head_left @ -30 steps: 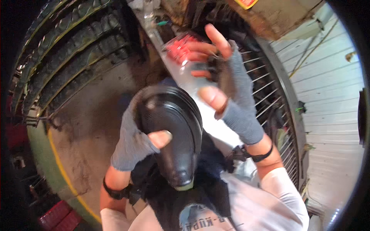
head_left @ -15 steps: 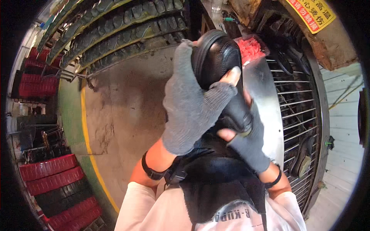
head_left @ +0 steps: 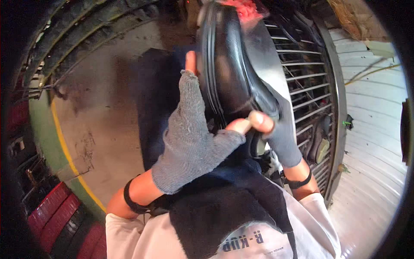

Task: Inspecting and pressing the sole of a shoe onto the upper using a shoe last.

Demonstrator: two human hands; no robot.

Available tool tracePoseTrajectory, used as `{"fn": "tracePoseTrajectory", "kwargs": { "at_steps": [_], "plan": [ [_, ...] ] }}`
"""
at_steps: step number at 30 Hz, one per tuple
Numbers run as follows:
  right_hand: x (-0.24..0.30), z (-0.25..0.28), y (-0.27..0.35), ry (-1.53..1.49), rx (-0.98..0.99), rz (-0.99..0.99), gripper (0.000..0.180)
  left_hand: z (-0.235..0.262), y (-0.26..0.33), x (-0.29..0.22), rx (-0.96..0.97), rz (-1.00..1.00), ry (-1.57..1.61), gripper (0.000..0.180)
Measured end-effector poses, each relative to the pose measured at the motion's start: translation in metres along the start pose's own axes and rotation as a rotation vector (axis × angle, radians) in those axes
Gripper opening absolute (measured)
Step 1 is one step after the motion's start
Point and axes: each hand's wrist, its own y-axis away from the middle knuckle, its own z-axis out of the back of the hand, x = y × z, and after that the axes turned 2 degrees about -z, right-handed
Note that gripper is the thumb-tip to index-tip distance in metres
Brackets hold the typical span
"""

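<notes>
A glossy black leather shoe (head_left: 230, 71) is held up in front of me, its ridged sole edge turned to the left and its toe pointing away. My left hand (head_left: 185, 134), in a grey fingerless glove, grips it along the sole side, with one fingertip showing past the edge and the thumb near the heel end. At the right of the heel end, my right hand (head_left: 282, 138), gloved the same way, holds the shoe too; its thumb meets the left thumb. Most of the fingers of both hands are hidden.
Beyond the shoe lies a heap of pink-red pieces (head_left: 246, 11), by a metal sheet (head_left: 269, 64). A barred metal rack (head_left: 308, 90) with dark shoes runs along the right. Shelving (head_left: 99, 30) stands far left; red and black slats (head_left: 54, 203) are at lower left.
The shoe has turned, showing more of its side and sole edge. My left thumb has slid from its upper down toward the heel, beside the right thumb. The whole view has shifted.
</notes>
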Motion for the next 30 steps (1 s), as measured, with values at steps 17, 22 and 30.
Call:
{"fn": "tracePoseTrajectory", "kwargs": {
  "at_steps": [17, 22, 30],
  "plan": [
    [-0.053, -0.011, -0.118, 0.085, 0.095, 0.079, 0.064, 0.083, -0.020, 0.094, 0.516, -0.284, -0.203, 0.050],
    [-0.020, -0.015, -0.168, 0.391, 0.189, 0.019, 0.049, 0.071, -0.101, 0.101, -0.004, 0.166, -0.116, 0.064],
    [-0.014, -0.002, -0.128, 0.540, 0.201, 0.292, 0.041, 0.053, -0.061, 0.096, 0.057, -0.041, -0.466, 0.065]
  ]
}}
